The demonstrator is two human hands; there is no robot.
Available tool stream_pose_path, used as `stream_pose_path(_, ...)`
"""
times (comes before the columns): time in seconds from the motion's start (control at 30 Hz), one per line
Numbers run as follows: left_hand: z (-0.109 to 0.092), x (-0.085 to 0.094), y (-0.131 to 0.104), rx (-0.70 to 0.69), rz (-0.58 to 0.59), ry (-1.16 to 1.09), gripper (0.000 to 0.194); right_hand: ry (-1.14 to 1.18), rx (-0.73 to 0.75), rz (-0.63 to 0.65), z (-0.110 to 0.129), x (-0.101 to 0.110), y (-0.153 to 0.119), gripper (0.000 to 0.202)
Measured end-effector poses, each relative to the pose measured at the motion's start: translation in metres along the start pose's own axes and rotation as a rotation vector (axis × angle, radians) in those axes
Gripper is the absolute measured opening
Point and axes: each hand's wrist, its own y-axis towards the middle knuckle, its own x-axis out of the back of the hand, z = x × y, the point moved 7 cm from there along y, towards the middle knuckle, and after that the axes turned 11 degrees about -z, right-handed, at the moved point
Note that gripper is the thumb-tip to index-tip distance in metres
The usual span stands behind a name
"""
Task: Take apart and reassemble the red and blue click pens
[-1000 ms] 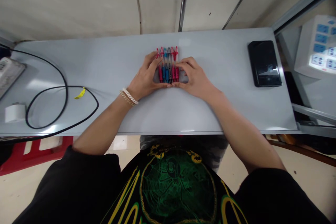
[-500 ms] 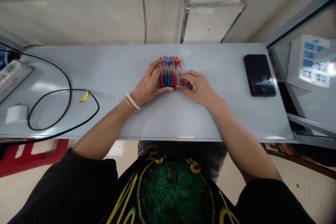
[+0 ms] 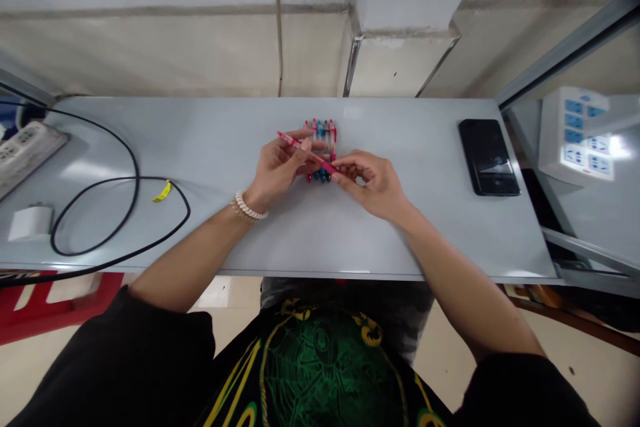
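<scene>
A pink pen [image 3: 317,159] slants between my hands, its upper end pointing to the far left. My left hand [image 3: 277,170] pinches it near the middle between thumb and fingers. At its lower right end, my right hand [image 3: 373,180] grips it with thumb and fingertips. Beneath lies a row of several pens [image 3: 320,128] in pink, blue and dark colours, side by side on the table. The held pen and my left fingers hide much of the row.
A black phone [image 3: 489,157] lies on the grey table [image 3: 410,137] at the right. On the left are a looped black cable [image 3: 136,180] with a yellow tag, a white charger [image 3: 31,223] and a power strip [image 3: 30,150]. A white multi-socket unit [image 3: 555,140] shows beyond the right frame.
The pink pen at the row's right end has been lifted and turned slantwise across the others. My left hand has come off the row and now holds this pen too.
</scene>
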Motion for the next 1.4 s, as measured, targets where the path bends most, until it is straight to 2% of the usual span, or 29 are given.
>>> stream_pose_path(0.07, -0.002, -0.003, -0.003, 0.046, 0.012, -0.062, 0.056, 0.082, -0.087, 0.002, 0.001, -0.005, -0.002, 0.034)
stream_pose_path(0.17, -0.006, -0.002, -0.005, 0.012, -0.033, -0.083, 0.052, 0.267, -0.254, 0.049, -0.002, -0.014, -0.005, 0.043)
stream_pose_path(0.23, -0.007, 0.001, -0.006, -0.025, -0.079, -0.068, 0.055, 0.334, -0.299, 0.051, -0.003, -0.019, -0.008, 0.047)
stream_pose_path(0.33, -0.003, 0.002, -0.009, -0.039, -0.128, -0.090, 0.056, 0.315, -0.256, -0.079, -0.004, -0.017, -0.010, 0.040)
stream_pose_path(0.47, 0.002, -0.002, -0.015, -0.010, -0.136, -0.148, 0.054, 0.167, -0.056, -0.220, 0.001, -0.011, -0.013, 0.030)
stream_pose_path(0.6, 0.006, -0.002, -0.018, 0.001, -0.134, -0.151, 0.048, -0.021, 0.114, -0.238, 0.004, -0.008, -0.016, 0.031)
stream_pose_path(0.77, 0.010, 0.002, -0.017, 0.067, -0.171, -0.122, 0.038, -0.163, 0.250, -0.184, 0.009, -0.007, -0.017, 0.037)
stream_pose_path(0.83, 0.009, 0.003, -0.016, 0.078, -0.187, -0.137, 0.039, -0.164, 0.230, -0.190, 0.011, -0.007, -0.015, 0.035)
stream_pose_path(0.97, 0.003, -0.001, -0.014, 0.040, -0.160, -0.181, 0.047, 0.009, -0.030, -0.218, 0.007, -0.006, -0.012, 0.038)
stream_pose_path(1.03, 0.001, -0.002, -0.014, 0.020, -0.139, -0.163, 0.046, 0.099, -0.114, -0.212, 0.006, -0.008, -0.012, 0.039)
stream_pose_path(1.1, 0.001, -0.001, -0.014, 0.023, -0.146, -0.132, 0.042, 0.106, -0.085, -0.230, 0.009, -0.007, -0.013, 0.035)
stream_pose_path(1.27, 0.004, 0.002, -0.013, 0.075, -0.196, -0.110, 0.032, -0.079, 0.145, -0.256, 0.020, -0.004, -0.013, 0.027)
stream_pose_path(1.33, 0.003, 0.002, -0.013, 0.075, -0.191, -0.122, 0.032, -0.071, 0.114, -0.273, 0.018, -0.003, -0.014, 0.029)
stream_pose_path(1.4, 0.001, -0.001, -0.013, 0.066, -0.166, -0.145, 0.033, -0.001, 0.021, -0.265, 0.012, -0.004, -0.014, 0.033)
